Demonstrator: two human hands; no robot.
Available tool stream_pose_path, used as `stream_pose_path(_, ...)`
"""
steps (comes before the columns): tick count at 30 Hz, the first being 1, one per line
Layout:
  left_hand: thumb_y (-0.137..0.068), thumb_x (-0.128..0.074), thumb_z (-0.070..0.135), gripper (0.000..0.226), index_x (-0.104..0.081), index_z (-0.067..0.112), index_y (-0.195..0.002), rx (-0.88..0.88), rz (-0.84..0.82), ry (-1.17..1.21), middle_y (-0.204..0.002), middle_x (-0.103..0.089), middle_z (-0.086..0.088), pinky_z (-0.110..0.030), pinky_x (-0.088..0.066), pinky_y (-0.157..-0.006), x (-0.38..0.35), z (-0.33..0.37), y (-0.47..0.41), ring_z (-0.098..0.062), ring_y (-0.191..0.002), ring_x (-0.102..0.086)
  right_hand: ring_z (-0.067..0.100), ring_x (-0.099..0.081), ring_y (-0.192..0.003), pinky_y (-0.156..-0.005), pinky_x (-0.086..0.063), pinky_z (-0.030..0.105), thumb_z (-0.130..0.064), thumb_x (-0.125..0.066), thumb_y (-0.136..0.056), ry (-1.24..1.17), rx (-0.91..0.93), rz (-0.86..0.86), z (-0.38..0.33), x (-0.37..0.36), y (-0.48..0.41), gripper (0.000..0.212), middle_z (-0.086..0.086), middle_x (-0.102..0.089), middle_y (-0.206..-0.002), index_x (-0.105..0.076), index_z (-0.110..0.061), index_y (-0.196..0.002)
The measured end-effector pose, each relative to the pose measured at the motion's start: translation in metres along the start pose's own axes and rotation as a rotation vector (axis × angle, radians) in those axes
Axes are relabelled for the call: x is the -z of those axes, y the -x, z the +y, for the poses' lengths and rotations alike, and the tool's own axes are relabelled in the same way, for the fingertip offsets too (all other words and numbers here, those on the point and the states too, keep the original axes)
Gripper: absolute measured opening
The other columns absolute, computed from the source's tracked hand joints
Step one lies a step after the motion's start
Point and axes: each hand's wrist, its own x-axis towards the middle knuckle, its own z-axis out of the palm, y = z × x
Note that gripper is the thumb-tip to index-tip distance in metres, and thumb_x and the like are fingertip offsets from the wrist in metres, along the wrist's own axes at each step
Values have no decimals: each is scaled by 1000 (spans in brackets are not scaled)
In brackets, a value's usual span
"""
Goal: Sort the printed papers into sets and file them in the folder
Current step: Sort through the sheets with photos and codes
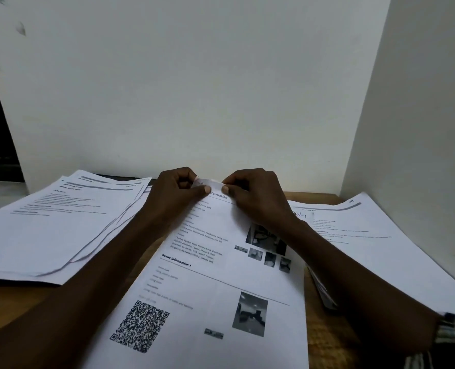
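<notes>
Step in hand, as I judge it: making up one set. Left hand (pixel 175 193) and right hand (pixel 253 195) both pinch a small white strip (pixel 210 182) at the far edge of the middle sheet (pixel 207 288), thumb against forefinger, other fingers curled. Next move likely needs the edges squared. Left pile (pixel 48 235) and right pile (pixel 380 235) flank that sheet on the table (pixel 324 328) and crowd it. No folder is visible.

Striped dark-and-pale right sleeve (pixel 453 329)

White printed paper stacks (pixel 48 222) cover the brown wooden surface (pixel 324 339) left, centre and right; bare strips lie between them; white walls (pixel 194 89) close behind.
</notes>
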Motion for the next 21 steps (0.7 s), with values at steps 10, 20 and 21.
stream_pose_path(10,-80,-73,12,40,-58,5,-116,285,-218,317,-99,-72,-21,-38,-60,-71,9,12,5,-31,-83,-70,13,-66,-82,-77,-52,33,-28,-66,-87,-30,-35,48,-2,5,0,11,-8,-73,-83,-75,-25,-92)
stream_pose_path(20,-85,-66,10,24,-67,1,-107,253,-94,350,-105,-72,-23,-40,-61,-71,25,1,-4,-28,-78,-73,22,-26,-141,-114,-25,38,-41,-70,-82,152,-56,330,-4,20,12,71,3,-32,-153,-39,-19,-143)
stream_pose_path(21,-86,-65,9,24,-66,1,-109,250,-34,392,-105,-71,-23,-40,-61,-69,28,-2,-8,-25,-75,-73,23,-23,-142,-115,-23,39,-41,-71,-82,130,-110,314,-6,24,16,80,5,-26,-156,-31,-17,-147)
